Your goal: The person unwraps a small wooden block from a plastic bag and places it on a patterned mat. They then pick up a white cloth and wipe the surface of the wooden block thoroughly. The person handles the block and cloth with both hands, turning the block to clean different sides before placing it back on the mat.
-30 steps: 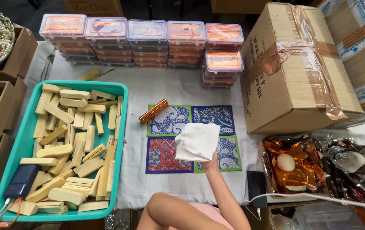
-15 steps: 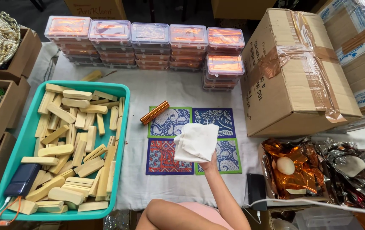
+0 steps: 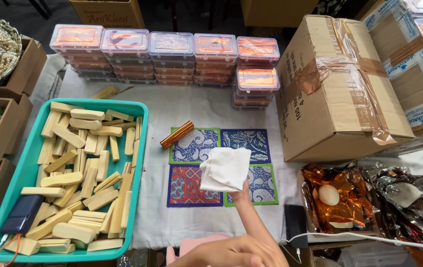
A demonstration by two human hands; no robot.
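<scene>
Teal tray of wooden blocks at left. Copper stick lies diagonally, up-left of the white cloth. Right hand pinches cloth's lower edge over four patterned mats. Left hand nearer body, grip unclear.

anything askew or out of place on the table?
One thing: the copper-coloured bar lies diagonally across the corner of the green-bordered patterned square, half off it. A stray wooden piece sits outside the teal tray.

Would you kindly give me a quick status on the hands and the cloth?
Right hand holds white cloth above patterned mats. Left hand low at frame edge, grip unclear. Copper stick lies on green mat's corner.
</scene>
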